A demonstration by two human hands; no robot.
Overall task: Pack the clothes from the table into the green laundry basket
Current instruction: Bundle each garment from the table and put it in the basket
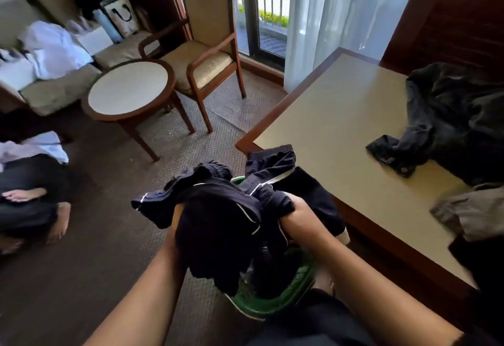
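Observation:
Both my hands hold a bundle of black clothes with white piping (226, 209) above the green laundry basket (272, 304), which stands on the carpet beside the table. My right hand (296, 217) grips the bundle's right side. My left hand (174, 228) is mostly hidden under the cloth and holds it from the left. On the table (327, 127) lie a dark crumpled garment (450, 119) at the right and a grey garment (474, 212) near the right edge. The basket's inside is largely covered by the bundle.
A round side table (128, 89) and a wooden armchair (207, 45) stand on the carpet ahead. A sofa with white cloth and bags (54, 48) lies at the far left. A person sits on the floor (30, 190) at left. Curtains hang by the window.

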